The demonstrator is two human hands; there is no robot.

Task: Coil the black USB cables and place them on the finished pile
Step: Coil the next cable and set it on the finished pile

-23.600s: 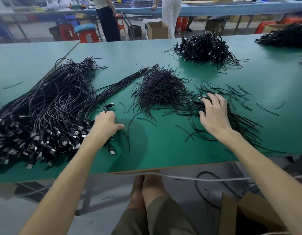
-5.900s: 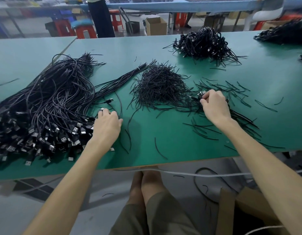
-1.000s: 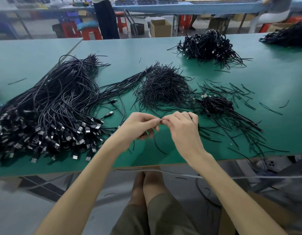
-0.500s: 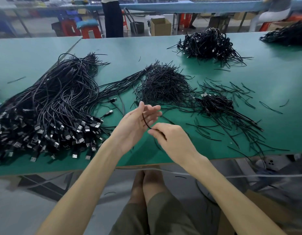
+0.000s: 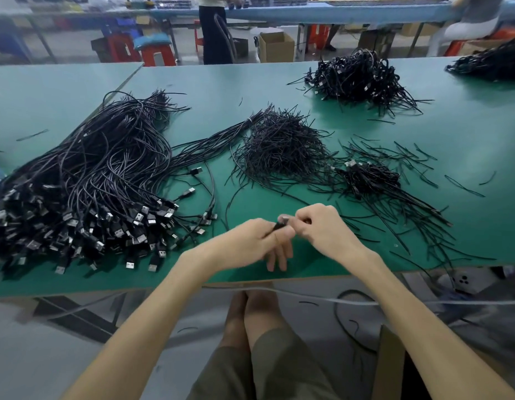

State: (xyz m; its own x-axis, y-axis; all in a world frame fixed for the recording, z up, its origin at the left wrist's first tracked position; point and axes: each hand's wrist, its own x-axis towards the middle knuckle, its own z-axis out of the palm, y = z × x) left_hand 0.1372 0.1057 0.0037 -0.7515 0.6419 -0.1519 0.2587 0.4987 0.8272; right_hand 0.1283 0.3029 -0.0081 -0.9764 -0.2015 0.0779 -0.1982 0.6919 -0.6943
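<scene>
A big heap of uncoiled black USB cables [image 5: 85, 183] covers the left of the green table [image 5: 467, 134], plugs toward me. Near the front edge my left hand [image 5: 256, 241] and right hand [image 5: 325, 229] meet and pinch one black USB cable [image 5: 280, 225], its metal plug showing between the thumbs. A small pile of coiled cables [image 5: 368, 176] lies to the right, and a heap of short black ties [image 5: 282, 145] sits in the middle. Most of the held cable is hidden by my fingers.
A larger pile of coiled cables [image 5: 357, 77] lies at the back right, another black pile [image 5: 490, 63] at the far right edge. Loose ties [image 5: 418, 215] scatter over the right front. Cardboard boxes [image 5: 275, 47], red stools and standing people are beyond the table.
My hands have come together again and lowered toward the front edge. The left hand has turned palm down and now pinches the cable with its plug between both thumbs.
</scene>
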